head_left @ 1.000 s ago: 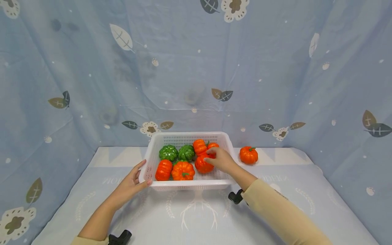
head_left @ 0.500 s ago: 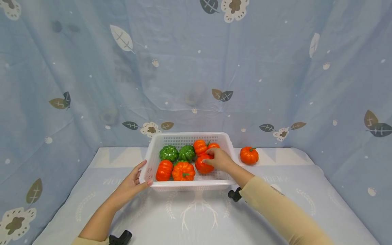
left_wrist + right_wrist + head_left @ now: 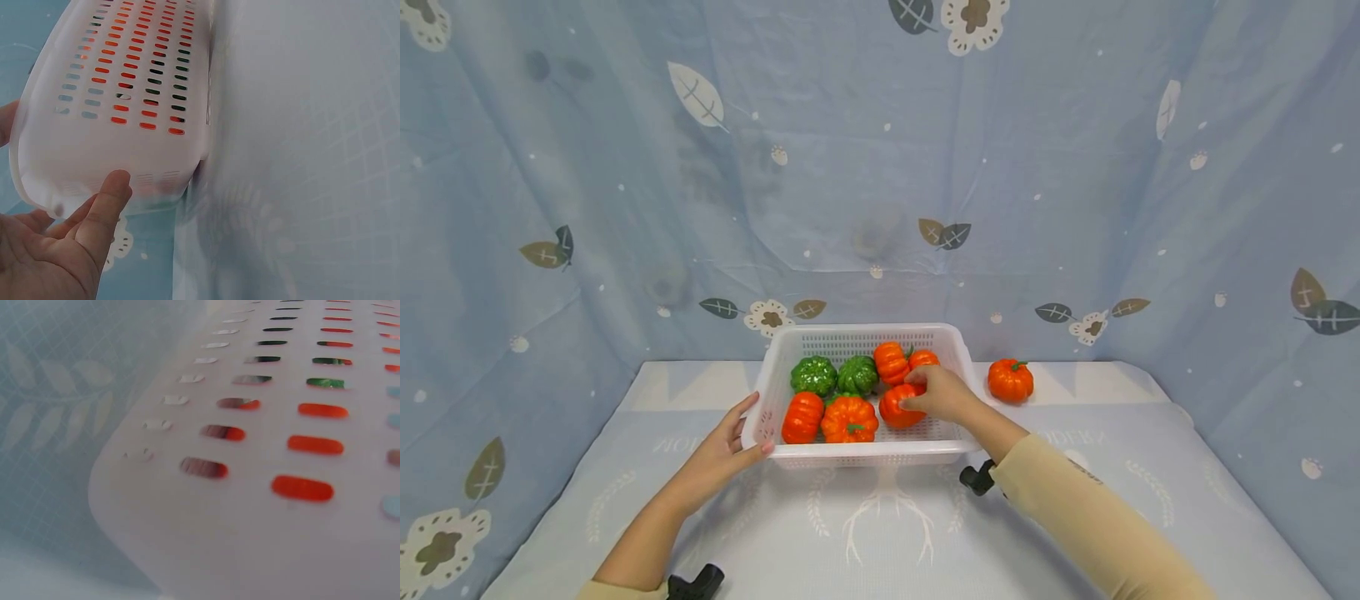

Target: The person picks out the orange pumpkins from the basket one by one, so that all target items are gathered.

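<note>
A white plastic basket (image 3: 872, 450) with slotted walls holds several orange and green toy pumpkins. My left hand (image 3: 724, 454) holds its left end, thumb at the near corner; in the left wrist view, the fingers (image 3: 103, 215) of that hand touch the slotted outer wall. Inside the basket's right half, my right hand (image 3: 945, 393) grips an orange pumpkin (image 3: 897, 407) between thumb and fingers. Two more orange pumpkins lie just behind it, one (image 3: 891, 363) on its side. The right wrist view shows mostly the basket wall (image 3: 206, 531), with that hand hidden.
A single orange pumpkin (image 3: 1011, 381) stands on the table outside the basket, to its right. Left of the gripped one sit two orange pumpkins, one of them ribbed (image 3: 850, 419), and green ones (image 3: 813, 376) behind. A patterned blue curtain (image 3: 850, 167) hangs close behind the basket.
The orange pumpkin under my right hand has turned and shifted slightly toward the near side of the basket. My left hand and the basket stay in place.
</note>
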### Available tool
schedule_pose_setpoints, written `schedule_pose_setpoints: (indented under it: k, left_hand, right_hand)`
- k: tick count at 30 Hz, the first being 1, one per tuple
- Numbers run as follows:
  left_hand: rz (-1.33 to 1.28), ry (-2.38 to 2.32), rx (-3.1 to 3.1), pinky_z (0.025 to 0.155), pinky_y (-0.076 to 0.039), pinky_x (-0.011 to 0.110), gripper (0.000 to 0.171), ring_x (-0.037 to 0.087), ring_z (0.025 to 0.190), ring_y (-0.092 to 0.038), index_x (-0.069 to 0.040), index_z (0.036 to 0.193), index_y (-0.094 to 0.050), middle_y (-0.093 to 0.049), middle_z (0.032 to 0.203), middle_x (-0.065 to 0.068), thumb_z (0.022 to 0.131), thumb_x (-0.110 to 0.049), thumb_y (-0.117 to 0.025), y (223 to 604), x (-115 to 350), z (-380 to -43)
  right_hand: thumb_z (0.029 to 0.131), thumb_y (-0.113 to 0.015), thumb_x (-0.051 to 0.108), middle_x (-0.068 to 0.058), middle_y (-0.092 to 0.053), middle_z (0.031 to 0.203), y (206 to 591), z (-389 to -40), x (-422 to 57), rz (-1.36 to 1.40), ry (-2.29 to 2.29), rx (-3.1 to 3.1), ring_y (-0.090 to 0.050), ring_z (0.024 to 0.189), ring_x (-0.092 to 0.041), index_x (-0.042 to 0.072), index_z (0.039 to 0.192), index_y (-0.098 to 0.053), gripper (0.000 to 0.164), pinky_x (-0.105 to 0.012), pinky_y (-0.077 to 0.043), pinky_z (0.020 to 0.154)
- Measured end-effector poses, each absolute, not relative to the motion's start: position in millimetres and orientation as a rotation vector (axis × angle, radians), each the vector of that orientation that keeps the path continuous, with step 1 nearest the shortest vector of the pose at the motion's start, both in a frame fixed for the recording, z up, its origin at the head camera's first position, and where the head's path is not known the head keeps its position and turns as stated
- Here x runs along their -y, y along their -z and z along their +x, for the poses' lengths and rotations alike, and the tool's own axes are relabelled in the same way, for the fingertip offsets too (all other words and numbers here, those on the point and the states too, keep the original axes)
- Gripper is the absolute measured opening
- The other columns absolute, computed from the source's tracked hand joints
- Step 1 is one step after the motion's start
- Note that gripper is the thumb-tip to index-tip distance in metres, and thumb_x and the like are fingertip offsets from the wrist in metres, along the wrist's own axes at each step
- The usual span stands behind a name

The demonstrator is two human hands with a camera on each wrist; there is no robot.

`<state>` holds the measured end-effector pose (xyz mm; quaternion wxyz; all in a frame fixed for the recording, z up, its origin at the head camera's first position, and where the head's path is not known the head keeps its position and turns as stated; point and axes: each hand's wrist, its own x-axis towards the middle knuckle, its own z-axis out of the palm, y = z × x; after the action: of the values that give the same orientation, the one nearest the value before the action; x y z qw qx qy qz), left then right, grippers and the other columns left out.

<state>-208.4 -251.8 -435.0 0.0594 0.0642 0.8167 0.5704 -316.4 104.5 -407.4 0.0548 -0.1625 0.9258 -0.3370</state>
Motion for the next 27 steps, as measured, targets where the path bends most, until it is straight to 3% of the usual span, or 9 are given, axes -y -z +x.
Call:
schedule_pose_setpoints:
  k: [18,27]
  left_hand:
    - [0.178,-1.739,-2.468,0.099,-0.050,0.045,0.093,0.045,0.138,-0.040,-0.020,0.162,-0.011,-0.029,0.158,0.027,0.092,-0.024,-0.073,437.4,252.9,-209.1]
    - [0.170,-1.746,-2.463,0.099,-0.050,0.045,0.091,0.044,0.138,-0.041,-0.020,0.162,-0.012,-0.030,0.158,0.026,0.093,-0.021,-0.072,436.3,250.8,-208.6]
  right_hand:
    - [0.085,-0.081,0.027,-0.006,-0.067,0.123,370.0,-291.6,-133.5,-0.564,1.138,-2.781,-0.062,0.110,-0.029,0.009,0.127,-0.068,0.048,-0.045,-0.051,0.095]
    - [0.087,-0.079,0.025,-0.012,-0.064,0.128,355.7,-270.7,-162.9,-0.536,1.324,-2.758,-0.062,0.116,-0.035,0.008,0.132,-0.063,0.050,-0.041,-0.057,0.087]
